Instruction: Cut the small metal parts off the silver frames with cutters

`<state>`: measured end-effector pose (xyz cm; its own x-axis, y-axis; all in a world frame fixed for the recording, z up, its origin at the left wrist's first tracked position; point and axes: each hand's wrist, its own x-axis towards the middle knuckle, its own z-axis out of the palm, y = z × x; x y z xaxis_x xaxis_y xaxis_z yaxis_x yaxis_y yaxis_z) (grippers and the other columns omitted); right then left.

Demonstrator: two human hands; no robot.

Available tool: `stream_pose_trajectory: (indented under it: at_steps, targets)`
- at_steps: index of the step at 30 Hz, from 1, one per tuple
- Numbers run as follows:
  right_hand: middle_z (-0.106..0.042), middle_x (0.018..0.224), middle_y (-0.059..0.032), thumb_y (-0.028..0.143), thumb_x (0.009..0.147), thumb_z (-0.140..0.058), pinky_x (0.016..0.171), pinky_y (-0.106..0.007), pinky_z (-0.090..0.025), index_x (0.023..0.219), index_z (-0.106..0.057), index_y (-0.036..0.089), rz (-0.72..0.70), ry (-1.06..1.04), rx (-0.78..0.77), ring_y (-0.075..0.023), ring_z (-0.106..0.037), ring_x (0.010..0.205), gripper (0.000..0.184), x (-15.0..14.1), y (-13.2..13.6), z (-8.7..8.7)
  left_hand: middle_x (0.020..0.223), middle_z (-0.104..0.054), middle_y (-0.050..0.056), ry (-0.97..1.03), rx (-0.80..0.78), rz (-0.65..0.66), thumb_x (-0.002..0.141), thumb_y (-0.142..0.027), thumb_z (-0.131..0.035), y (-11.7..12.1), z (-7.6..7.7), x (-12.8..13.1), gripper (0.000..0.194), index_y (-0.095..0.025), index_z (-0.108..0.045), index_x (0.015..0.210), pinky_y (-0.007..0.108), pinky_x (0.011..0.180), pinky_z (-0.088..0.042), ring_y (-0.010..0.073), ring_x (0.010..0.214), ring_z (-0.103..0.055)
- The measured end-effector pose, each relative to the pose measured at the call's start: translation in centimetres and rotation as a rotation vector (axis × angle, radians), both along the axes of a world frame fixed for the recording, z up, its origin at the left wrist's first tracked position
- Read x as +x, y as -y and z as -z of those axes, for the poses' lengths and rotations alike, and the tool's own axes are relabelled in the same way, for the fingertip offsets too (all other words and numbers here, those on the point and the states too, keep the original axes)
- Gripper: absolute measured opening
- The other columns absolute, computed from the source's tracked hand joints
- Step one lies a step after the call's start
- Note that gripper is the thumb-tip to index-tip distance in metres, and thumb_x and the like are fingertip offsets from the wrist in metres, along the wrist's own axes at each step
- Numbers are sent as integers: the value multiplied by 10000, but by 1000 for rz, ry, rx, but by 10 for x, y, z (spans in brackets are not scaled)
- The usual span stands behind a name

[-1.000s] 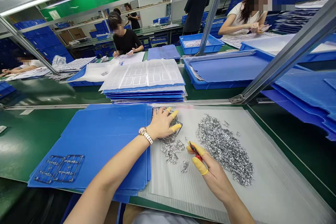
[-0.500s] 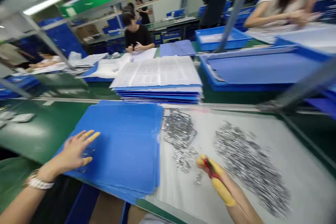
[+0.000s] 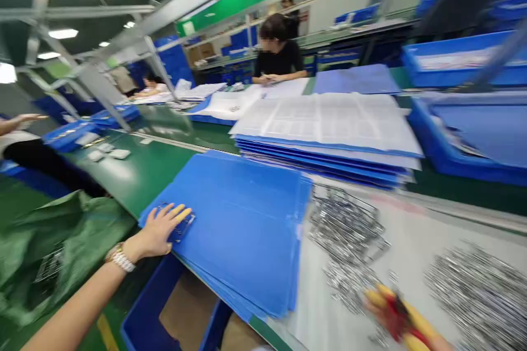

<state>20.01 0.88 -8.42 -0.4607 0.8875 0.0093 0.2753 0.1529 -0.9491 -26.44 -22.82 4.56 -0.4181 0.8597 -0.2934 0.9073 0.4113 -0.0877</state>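
Across the blue corrugated plastic sheets point(image 3: 242, 230) lying on the green desk point(image 3: 127, 175), my left hand point(image 3: 158, 233) is pressing down with its fingers spread, touching a small dark metal frame point(image 3: 180, 223). At the bottom of my view, my right hand point(image 3: 395, 312) is pinching red-handled snips point(image 3: 396, 315) between yellow finger cots point(image 3: 415, 329), all blurred. Just beside them, silver metal pieces point(image 3: 477, 296) are lying heaped on a pale plastic sheet point(image 3: 415, 230).
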Motion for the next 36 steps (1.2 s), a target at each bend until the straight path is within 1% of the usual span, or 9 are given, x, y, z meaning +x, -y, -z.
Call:
stream_pose_trajectory:
  at_steps: [6, 9, 13, 15, 17, 20, 23, 30, 36]
  targets:
    - [-645, 1198, -112, 484, 897, -484, 938, -417, -504, 1316, -521, 229, -48, -67, -24, -246, -632, 1043, 491, 0, 28, -56, 1484, -397, 76, -86, 119, 96, 562, -124, -473, -6, 50, -32, 840, -278, -430, 1386, 634, 1097, -98, 350, 1407, -230]
    - [-663, 1131, -102, 472, 890, -506, 883, -392, -524, 1279, -548, 238, 18, -30, 72, -222, -644, 959, 456, 3, 24, -65, 1297, -553, 87, 87, 299, 5, 601, -244, -560, -19, 48, -42, 704, -279, -513, 1303, 622, 1042, -276, 425, 1262, -408]
    - [-662, 1105, -100, 478, 920, -433, 873, -385, -520, 1297, -526, 235, 43, -8, 109, -226, -630, 977, 458, 15, 23, -58, 1259, -557, -38, 649, 669, -289, 628, -363, -726, -45, 17, -17, 874, -452, -335, 1404, 621, 1014, -342, 398, 1230, -431]
    - [-625, 1198, -104, 457, 935, -409, 939, -409, -487, 1339, -485, 245, 38, 39, 130, -230, -601, 1068, 463, 18, 24, -54, 1246, -579, -80, 1131, 880, -392, 690, -365, -709, -65, 5, 9, 800, -504, -331, 1382, 659, 995, -347, 388, 1297, -367]
    - [-563, 1302, -101, 435, 941, -411, 1008, -429, -438, 1382, -434, 260, 18, 116, 172, -230, -540, 1173, 476, 17, 24, -54, 1264, -602, -8, 1650, 990, -429, 731, -486, -658, -90, 0, 39, 706, -434, -382, 1379, 724, 957, -338, 418, 1313, -352]
    - [-528, 1339, -85, 407, 949, -411, 1029, -413, -423, 1404, -397, 276, -19, 218, 238, -213, -492, 1228, 473, 14, 24, -61, 1361, -543, 97, 2191, 938, -460, 745, -686, -531, -130, 2, 85, 749, -338, -398, 1395, 753, 973, -288, 426, 1321, -365]
    - [-572, 1268, -81, 386, 953, -411, 962, -376, -476, 1393, -397, 266, -3, 263, 319, -196, -558, 1133, 456, 10, 21, -68, 1317, -580, 114, 2452, 791, -444, 818, -659, -452, -169, 7, 133, 683, -326, -385, 1409, 730, 984, -294, 398, 1296, -422]
    - [-651, 1022, -83, 317, 905, -495, 791, -375, -517, 1253, -511, 193, 28, 393, 650, -220, -619, 924, 369, -18, 13, -78, 1125, -681, 128, 2523, 467, -569, 933, -395, -394, -219, 33, 234, 460, -149, -543, 1292, 503, 861, -493, 319, 1086, -606]
    - [-657, 913, -66, 255, 836, -564, 693, -378, -475, 1128, -580, 204, -16, 548, 798, -240, -611, 825, 296, -52, 7, -92, 1095, -698, 111, 2507, 509, -659, 885, -328, -502, -221, 48, 257, 365, -112, -658, 1135, 378, 895, -469, 265, 995, -643]
